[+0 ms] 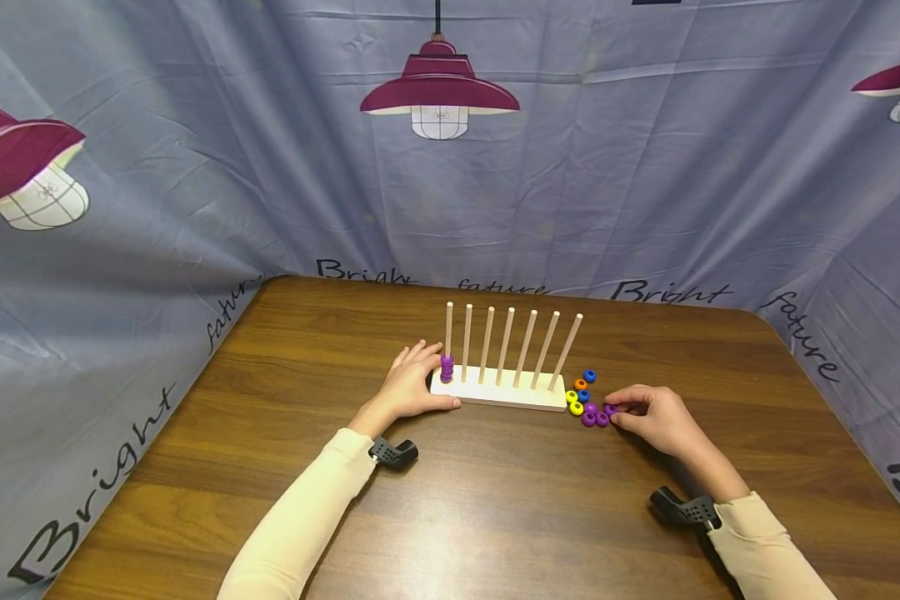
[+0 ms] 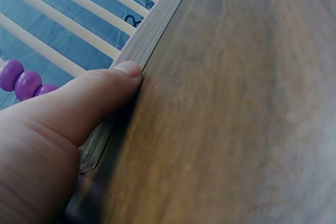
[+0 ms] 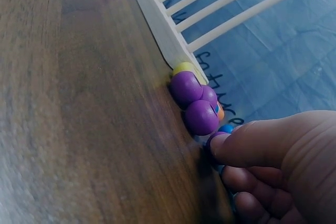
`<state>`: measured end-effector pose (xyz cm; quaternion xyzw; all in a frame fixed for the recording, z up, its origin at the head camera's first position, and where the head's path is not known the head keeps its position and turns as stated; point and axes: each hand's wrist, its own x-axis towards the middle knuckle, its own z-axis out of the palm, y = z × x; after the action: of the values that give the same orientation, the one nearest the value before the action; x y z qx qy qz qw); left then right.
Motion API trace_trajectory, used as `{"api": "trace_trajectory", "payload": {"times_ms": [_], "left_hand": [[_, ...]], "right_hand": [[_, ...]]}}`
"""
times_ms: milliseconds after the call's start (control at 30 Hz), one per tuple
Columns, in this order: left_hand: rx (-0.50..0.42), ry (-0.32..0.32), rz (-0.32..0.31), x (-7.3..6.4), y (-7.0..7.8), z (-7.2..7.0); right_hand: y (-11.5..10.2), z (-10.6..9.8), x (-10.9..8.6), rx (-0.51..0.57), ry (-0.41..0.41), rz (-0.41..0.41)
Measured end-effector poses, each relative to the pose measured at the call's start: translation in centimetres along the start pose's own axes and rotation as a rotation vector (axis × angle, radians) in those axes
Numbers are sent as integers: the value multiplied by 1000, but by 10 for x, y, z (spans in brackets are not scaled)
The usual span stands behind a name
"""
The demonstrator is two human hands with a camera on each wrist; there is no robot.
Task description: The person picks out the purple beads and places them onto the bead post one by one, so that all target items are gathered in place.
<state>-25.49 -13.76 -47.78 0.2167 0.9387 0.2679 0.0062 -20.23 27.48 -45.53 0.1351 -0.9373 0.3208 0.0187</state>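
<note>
A pale wooden peg stand point(image 1: 510, 390) with several upright pegs rests on the table. My left hand point(image 1: 408, 387) holds its left end, the thumb point(image 2: 126, 72) along the front edge and the other fingers reaching behind. Purple beads point(image 1: 447, 369) are stacked low on the leftmost peg; the other pegs are bare. Off the stand's right end, my right hand point(image 1: 656, 417) pinches a purple bead point(image 3: 212, 142) between thumb and fingers, low at the tabletop. Beside it lie more purple beads point(image 3: 201, 117), partly hiding the others in the right wrist view.
Two yellow beads point(image 1: 576, 408) lie close against the stand's right end. An orange bead point(image 1: 581, 384) and two blue beads point(image 1: 589, 376) sit just behind them. Beyond the brown wooden table point(image 1: 495, 500) hangs a blue-grey printed curtain point(image 1: 570, 183).
</note>
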Motion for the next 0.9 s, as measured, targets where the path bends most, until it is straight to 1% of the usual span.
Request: {"api": "trace_trajectory", "payload": {"times_ms": [300, 533, 767, 900], "left_hand": [[3, 1, -1, 0, 0, -1], [1, -4, -7, -1, 2, -1], [-5, -8, -13, -1, 2, -1], [-4, -5, -14, -1, 2, -2]], "right_hand": [[0, -2, 1, -16, 32, -29], [-8, -13, 7, -4, 72, -44], [-23, -25, 20, 22, 144, -123], [-32, -32, 28, 37, 169, -166]]}}
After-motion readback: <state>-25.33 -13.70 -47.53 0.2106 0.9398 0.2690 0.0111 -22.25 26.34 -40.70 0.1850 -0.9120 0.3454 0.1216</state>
